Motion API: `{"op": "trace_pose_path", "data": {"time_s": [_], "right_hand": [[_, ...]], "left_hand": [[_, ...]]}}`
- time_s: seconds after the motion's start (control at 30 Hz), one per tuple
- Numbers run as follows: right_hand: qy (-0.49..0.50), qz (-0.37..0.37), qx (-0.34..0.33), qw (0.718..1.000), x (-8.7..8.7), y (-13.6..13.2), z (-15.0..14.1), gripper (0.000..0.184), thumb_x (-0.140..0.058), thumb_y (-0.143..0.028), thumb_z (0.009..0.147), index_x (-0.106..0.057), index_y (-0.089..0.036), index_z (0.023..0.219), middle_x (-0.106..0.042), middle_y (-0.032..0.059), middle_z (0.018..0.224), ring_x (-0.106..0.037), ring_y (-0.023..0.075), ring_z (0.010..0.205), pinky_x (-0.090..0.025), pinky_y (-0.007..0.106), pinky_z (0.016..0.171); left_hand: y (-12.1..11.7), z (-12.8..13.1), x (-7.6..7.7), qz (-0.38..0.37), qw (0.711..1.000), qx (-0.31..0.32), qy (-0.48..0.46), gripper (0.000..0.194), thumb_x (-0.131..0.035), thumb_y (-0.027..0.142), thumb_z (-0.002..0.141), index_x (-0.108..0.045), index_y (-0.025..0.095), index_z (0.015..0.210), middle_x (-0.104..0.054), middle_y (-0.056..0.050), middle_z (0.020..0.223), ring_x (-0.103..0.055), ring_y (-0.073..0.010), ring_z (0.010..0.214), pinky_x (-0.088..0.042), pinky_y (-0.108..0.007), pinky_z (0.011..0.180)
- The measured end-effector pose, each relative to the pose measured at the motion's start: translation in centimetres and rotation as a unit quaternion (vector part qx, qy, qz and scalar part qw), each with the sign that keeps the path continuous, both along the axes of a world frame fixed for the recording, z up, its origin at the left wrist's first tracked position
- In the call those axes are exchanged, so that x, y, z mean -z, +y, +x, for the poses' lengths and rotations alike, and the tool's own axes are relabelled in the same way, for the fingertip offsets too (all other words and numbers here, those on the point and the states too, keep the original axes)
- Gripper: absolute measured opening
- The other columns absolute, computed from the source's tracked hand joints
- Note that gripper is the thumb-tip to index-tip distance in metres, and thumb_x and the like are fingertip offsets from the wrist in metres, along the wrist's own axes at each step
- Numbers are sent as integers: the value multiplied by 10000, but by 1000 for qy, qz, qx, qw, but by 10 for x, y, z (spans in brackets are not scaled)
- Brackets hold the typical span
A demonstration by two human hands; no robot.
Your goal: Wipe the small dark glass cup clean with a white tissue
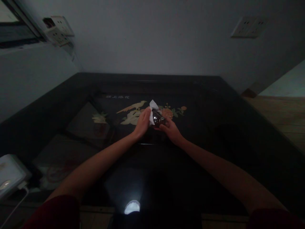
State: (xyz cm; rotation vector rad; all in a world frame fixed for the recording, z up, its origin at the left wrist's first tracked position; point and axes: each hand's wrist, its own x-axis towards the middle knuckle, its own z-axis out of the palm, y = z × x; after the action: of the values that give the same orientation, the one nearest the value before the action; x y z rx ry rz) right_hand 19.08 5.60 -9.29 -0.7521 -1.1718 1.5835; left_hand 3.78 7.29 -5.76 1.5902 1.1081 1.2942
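Both my arms reach out over a glossy black table (214, 143) with a painted bird and flowers on its top. My left hand (142, 122) is closed on a white tissue (152, 111) and presses it against a small shiny dark object (157, 119). My right hand (170, 128) holds that object from below and from the right, fingers wrapped round it. In the dim light I cannot tell what the object is. The hands meet just above the painted picture.
A white device (9, 173) with a cable lies at the table's near left corner. Wall sockets (58, 30) sit at the upper left and another socket plate (249, 27) at the upper right. A wooden floor (281, 114) shows to the right. A light reflection (132, 206) glints on the table's near edge.
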Motion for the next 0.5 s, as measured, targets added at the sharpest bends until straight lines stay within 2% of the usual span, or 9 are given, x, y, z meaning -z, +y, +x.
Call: {"op": "trace_pose_path", "data": {"time_s": [0.1, 0.2, 0.3, 0.37, 0.4, 0.5], "right_hand": [[-20, 7, 14, 1000, 0, 0, 0, 497, -775, -359, 652, -532, -234, 1067, -693, 10, 926, -675, 199, 872, -544, 392, 874], [-28, 19, 18, 999, -2, -1, -1, 489, -764, -361, 660, -537, -225, 1071, -689, 13, 930, -661, 194, 887, -537, 353, 861], [-35, 34, 27, 998, -4, -1, -2, 459, -767, -354, 655, -550, -222, 1038, -682, 11, 943, -647, 189, 896, -532, 338, 858], [-37, 34, 32, 998, -5, -1, -2, 451, -776, -357, 643, -557, -219, 1013, -681, 10, 942, -645, 189, 893, -535, 336, 852], [-35, 30, 31, 998, -4, -1, -2, 455, -779, -364, 640, -557, -219, 1010, -682, 9, 934, -648, 189, 884, -540, 335, 844], [-18, 11, 21, 1000, -4, -1, -3, 479, -773, -389, 651, -549, -227, 1042, -686, 9, 910, -664, 191, 852, -556, 350, 828]], "left_hand": [[-6, -2, -11, 129, 987, 3, 96, 437, -292, 455, 939, -601, 164, 1043, -646, -116, 1033, -599, -227, 961, -473, -382, 831], [-6, -6, -17, 270, 942, 44, 196, 354, -327, 343, 940, -590, 177, 1110, -621, -115, 1143, -546, -225, 1104, -432, -402, 944], [-3, -10, -20, 350, 896, 88, 259, 316, -384, 291, 918, -584, 177, 1135, -621, -112, 1162, -521, -222, 1152, -411, -405, 990], [-2, -11, -22, 359, 886, 109, 273, 319, -390, 304, 916, -592, 176, 1127, -622, -110, 1172, -523, -226, 1161, -398, -415, 1010], [-2, -11, -23, 348, 891, 111, 269, 329, -377, 320, 921, -597, 174, 1119, -622, -111, 1175, -525, -228, 1162, -393, -419, 1015], [-2, -9, -24, 240, 946, 66, 206, 399, -323, 399, 937, -614, 164, 1078, -649, -114, 1101, -583, -233, 1058, -447, -403, 935]]}}
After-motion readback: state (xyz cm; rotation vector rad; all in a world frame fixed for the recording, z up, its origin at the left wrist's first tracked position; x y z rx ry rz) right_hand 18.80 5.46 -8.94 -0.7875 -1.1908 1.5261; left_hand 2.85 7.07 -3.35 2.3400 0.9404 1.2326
